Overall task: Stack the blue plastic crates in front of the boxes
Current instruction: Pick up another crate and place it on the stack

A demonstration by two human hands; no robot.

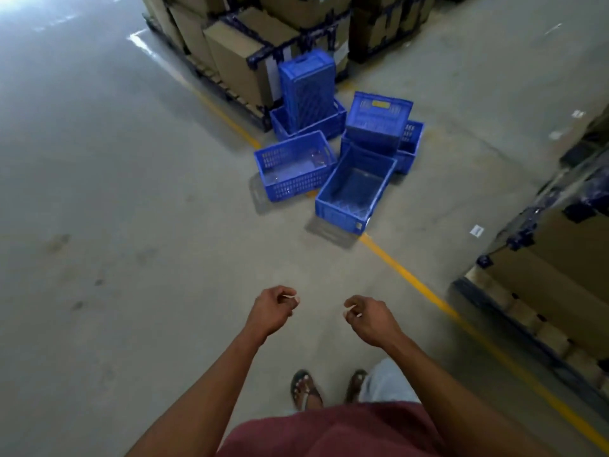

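1. Stacked cardboard boxes (pixel 230 57) on a pallet: the landmark; the crates lie just in front of them.
2. Left hand (pixel 272 311): well short of the boxes, loosely curled, holding nothing.
3. Perforated blue crate (pixel 293 166): upright on the floor, nearest on the left; a sensible first base.
4. Upended blue crate (pixel 308 87): standing on end inside another, against the boxes; lift it out before nesting.
5. Solid-walled blue crate (pixel 354 189): upright across the yellow floor line (pixel 405 275); grip both short rims, keep level.
6. Right hand (pixel 369 319): loosely curled, empty.
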